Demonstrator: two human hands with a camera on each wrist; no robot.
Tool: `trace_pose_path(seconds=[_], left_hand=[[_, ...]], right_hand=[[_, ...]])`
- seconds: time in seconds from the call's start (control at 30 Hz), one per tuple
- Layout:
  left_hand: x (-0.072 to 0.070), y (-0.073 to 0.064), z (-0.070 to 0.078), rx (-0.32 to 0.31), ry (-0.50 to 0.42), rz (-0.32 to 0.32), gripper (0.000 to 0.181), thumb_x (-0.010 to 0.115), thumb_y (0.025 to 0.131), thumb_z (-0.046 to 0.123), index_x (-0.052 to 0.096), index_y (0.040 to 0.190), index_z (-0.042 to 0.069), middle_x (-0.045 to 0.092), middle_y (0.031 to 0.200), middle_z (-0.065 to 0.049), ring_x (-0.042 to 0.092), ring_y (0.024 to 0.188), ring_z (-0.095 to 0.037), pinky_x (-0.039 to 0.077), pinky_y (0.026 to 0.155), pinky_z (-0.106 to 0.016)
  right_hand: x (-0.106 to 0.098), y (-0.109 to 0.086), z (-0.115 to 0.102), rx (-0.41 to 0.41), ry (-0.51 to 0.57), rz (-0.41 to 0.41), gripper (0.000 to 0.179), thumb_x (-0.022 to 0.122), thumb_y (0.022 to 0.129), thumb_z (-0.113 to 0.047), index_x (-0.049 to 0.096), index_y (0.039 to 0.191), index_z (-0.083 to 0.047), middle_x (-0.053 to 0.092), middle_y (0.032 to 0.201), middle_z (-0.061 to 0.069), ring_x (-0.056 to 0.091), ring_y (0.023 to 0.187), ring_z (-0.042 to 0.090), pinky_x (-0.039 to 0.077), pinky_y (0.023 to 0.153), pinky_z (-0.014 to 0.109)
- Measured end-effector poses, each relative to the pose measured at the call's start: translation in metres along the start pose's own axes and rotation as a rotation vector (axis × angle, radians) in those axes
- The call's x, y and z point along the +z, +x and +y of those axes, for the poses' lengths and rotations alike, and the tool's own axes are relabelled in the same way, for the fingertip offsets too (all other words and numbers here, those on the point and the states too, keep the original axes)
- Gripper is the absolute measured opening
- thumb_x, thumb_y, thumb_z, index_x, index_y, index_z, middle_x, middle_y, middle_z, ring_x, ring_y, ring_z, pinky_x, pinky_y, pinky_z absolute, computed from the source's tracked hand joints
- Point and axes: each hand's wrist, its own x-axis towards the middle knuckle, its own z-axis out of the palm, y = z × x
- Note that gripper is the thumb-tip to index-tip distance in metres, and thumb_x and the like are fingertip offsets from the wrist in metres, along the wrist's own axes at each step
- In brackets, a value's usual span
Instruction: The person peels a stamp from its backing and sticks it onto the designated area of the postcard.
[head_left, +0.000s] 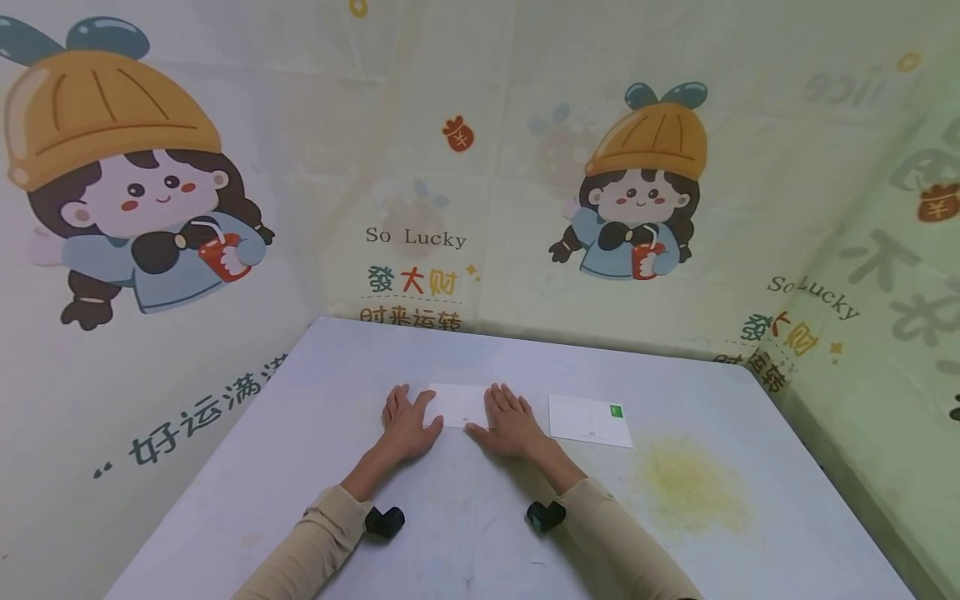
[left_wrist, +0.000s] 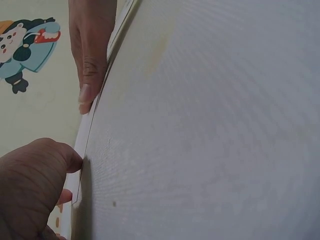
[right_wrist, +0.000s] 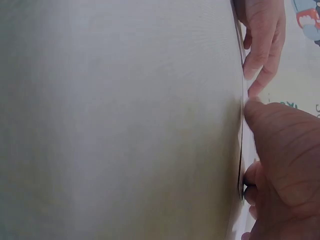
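Note:
A white envelope (head_left: pixel 459 407) with a small printed mark near its lower edge lies flat on the table between both hands. My left hand (head_left: pixel 407 427) rests at its left end, with thumb and fingers spread and touching the edge. Across from it, my right hand (head_left: pixel 512 423) lies over the envelope's right end, fingers stretched forward and covering that corner. In the left wrist view the left thumb (left_wrist: pixel 70 157) touches the envelope's near edge, seen almost edge-on. The right thumb (right_wrist: pixel 255 110) sits at the same edge in the right wrist view.
Right of the hands lies a second white envelope (head_left: pixel 585 421) with a green stamp (head_left: pixel 617 411) in its upper right corner. A yellowish stain (head_left: pixel 693 487) marks the white table (head_left: pixel 465 533). Printed cartoon cloth (head_left: pixel 510 192) hangs behind and at the sides.

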Motion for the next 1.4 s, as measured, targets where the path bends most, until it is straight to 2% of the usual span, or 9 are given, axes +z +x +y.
trace_pose_path(seconds=[0.37, 0.97, 1.4], left_hand=[[0.000, 0.001, 0.001, -0.008, -0.001, -0.013, 0.054, 0.064, 0.097, 0.025, 0.050, 0.144, 0.004, 0.020, 0.155, -0.035, 0.010, 0.146, -0.049, 0.014, 0.115, -0.067], [0.003, 0.000, 0.000, 0.012, 0.000, 0.004, 0.054, 0.065, 0.097, 0.026, 0.051, 0.144, 0.003, 0.021, 0.154, -0.035, 0.010, 0.145, -0.049, 0.015, 0.114, -0.067], [0.002, 0.000, 0.001, -0.007, 0.008, -0.013, 0.056, 0.063, 0.098, 0.028, 0.049, 0.146, 0.004, 0.018, 0.156, -0.035, 0.007, 0.147, -0.049, 0.013, 0.116, -0.067]], right_hand=[[0.001, 0.003, 0.005, -0.023, -0.036, -0.020, 0.088, 0.046, 0.102, -0.061, 0.025, 0.160, 0.002, 0.023, 0.168, 0.017, 0.016, 0.157, 0.033, 0.016, 0.123, 0.056], [0.004, 0.001, 0.012, 0.003, -0.088, -0.012, 0.087, 0.044, 0.102, -0.063, 0.024, 0.161, -0.002, 0.021, 0.169, 0.013, 0.015, 0.157, 0.032, 0.015, 0.123, 0.056], [0.005, 0.000, 0.014, 0.006, -0.044, -0.013, 0.085, 0.041, 0.103, -0.063, 0.023, 0.162, -0.004, 0.018, 0.169, 0.016, 0.014, 0.157, 0.033, 0.015, 0.123, 0.057]])
